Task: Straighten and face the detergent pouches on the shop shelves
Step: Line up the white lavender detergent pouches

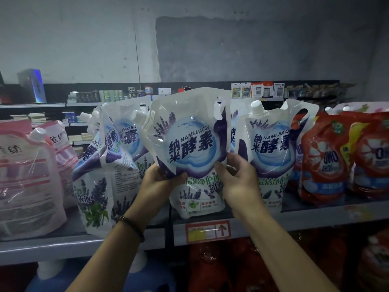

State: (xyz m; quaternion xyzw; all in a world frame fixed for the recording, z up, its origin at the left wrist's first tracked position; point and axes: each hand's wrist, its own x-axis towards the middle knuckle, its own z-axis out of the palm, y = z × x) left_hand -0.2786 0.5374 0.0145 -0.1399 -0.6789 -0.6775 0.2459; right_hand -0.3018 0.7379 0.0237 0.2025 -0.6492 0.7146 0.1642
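The grey shelf (305, 218) runs the whole width in front of me, with nothing overhead but open air up to the bare wall. At its left end the pink pouches (27, 182) stand near the front lip. At the right end the red pouches (324, 161) sit further back, with a strip of bare shelf in front of them.

Between them is the white lavender detergent. The left group (109, 165) leans over and overlaps, its tops tipped toward the centre, with a narrow dark gap between it and the pink ones.

The centre pouch (189, 142) faces me in front of the row, its top slanting a little left and its base down at the shelf's front lip. Its right edge overlaps the upright neighbour pouch (271, 148).

My left hand (160, 182) holds the centre pouch at its lower left edge, thumb across the front and fingers behind. My right hand (237, 180) pinches its right edge, thumb on the front and fingers curled behind, in the slot beside the neighbour.

A red price label (208, 231) is fixed to the shelf lip below. A bead bracelet (132, 226) circles my left wrist.
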